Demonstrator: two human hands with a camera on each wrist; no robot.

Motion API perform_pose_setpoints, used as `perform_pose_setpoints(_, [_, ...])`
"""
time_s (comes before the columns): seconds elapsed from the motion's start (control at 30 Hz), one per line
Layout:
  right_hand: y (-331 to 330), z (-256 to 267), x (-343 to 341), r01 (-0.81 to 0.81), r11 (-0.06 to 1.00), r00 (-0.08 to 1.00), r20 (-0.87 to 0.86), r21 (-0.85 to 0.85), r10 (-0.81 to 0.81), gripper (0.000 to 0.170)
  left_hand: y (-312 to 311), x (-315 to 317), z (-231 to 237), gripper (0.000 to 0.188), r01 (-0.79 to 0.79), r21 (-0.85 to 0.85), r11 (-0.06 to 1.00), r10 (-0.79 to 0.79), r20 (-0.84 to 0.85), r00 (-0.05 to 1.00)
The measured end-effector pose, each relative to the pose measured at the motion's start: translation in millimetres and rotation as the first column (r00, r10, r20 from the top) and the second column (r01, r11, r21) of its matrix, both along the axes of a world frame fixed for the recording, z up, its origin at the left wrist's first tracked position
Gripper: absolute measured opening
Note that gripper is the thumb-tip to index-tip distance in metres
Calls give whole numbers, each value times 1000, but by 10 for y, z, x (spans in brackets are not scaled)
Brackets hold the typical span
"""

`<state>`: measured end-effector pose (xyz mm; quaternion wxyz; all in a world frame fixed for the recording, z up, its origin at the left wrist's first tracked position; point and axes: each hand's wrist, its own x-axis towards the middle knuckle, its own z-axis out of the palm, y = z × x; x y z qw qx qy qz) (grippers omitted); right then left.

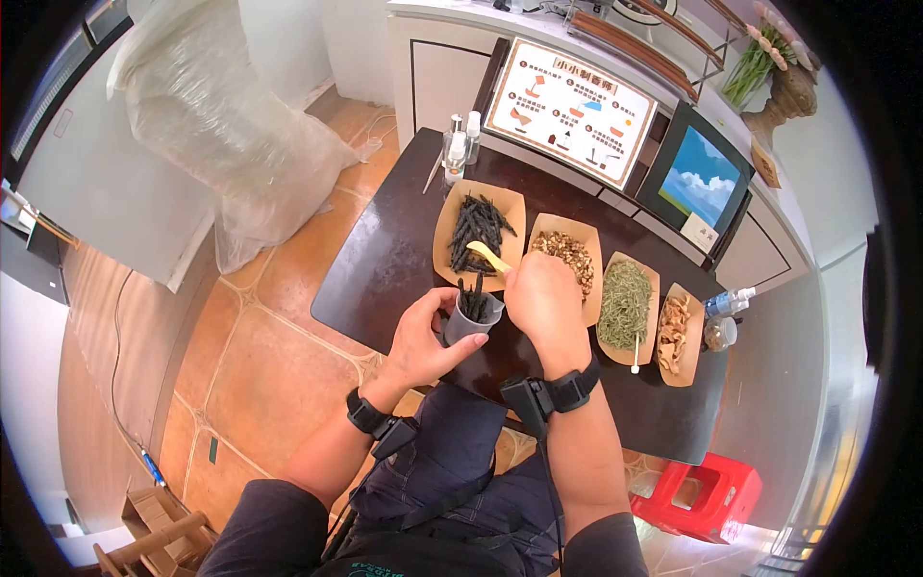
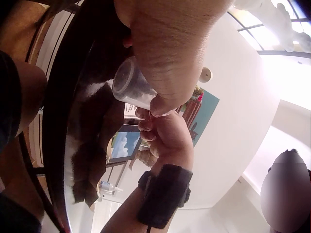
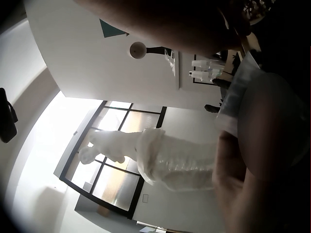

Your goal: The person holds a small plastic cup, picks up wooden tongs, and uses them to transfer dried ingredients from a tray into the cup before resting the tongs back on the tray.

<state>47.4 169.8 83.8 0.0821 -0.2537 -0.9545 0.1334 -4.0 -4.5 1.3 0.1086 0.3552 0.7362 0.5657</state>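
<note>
My left hand (image 1: 420, 337) grips a small translucent plastic cup (image 1: 465, 330), thumb along its near side. Dark dried sticks (image 1: 472, 300) poke up above the cup's rim. In the left wrist view the cup (image 2: 130, 85) is tilted beside the hand. My right hand (image 1: 544, 300) holds a pale yellow stick-like utensil (image 1: 490, 257), whose far end lies over the tray of dark dried pieces (image 1: 479, 227). Part of the utensil is hidden by the fingers. This hand is just right of the cup and covers the near part of a tray of chopped brown bits (image 1: 565, 252).
Farther right are trays of green dried herb (image 1: 626, 300), with a white stick in it, and pale brown slices (image 1: 673, 332). Spray bottles (image 1: 456, 154) stand at the back left, another bottle (image 1: 729, 302) at the right. A picture sign (image 1: 574, 108) leans behind. A red stool (image 1: 700, 497) is below.
</note>
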Motion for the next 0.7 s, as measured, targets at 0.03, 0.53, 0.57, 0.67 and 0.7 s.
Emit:
perform_pose_setpoints(0.03, [3,-7,3,-4,1000,1000,6,-3,4,24,-2,-3,0,57,-2,-9,1000,2,-4,1000])
perform_pose_setpoints(0.53, [210,65,383,91,940,996,20,-328,-89,27,-2,-9,-8,57,-13,16,1000,14,-5,1000])
perform_pose_setpoints(0.57, [232,57,402,102,918,995,21,-384,-102,27,-1,-6,-4,57,-13,16,1000,13,-6,1000])
perform_pose_setpoints(0.67, [283,6,450,84,886,991,-56,-456,-122,26,2,1,14,57,-17,23,1000,17,5,1000])
perform_pose_setpoints(0.7, [297,-21,457,84,886,991,-56,-457,-122,26,3,-2,18,57,-22,29,999,21,13,1000])
